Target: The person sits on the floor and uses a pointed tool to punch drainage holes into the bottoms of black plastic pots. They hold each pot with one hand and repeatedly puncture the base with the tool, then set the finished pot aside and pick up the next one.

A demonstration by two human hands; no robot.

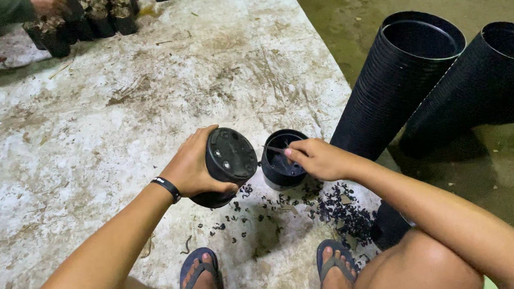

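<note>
Our left hand (191, 169) wraps closed around a tilted pot (227, 162), base showing. Our right hand (318, 159) pinches a thin tool (275, 149) over a second pot (281, 159) on the sheet (97, 121).

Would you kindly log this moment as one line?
left hand: grips upturned pot | right hand: fingers inside upright pot | black bits on sheet

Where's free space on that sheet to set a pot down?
Free: the wide stained sheet left of and beyond the left hand, up to the filled pots at the far edge. Crowded: by the right hand, between black debris and leaning pot stacks.
</note>
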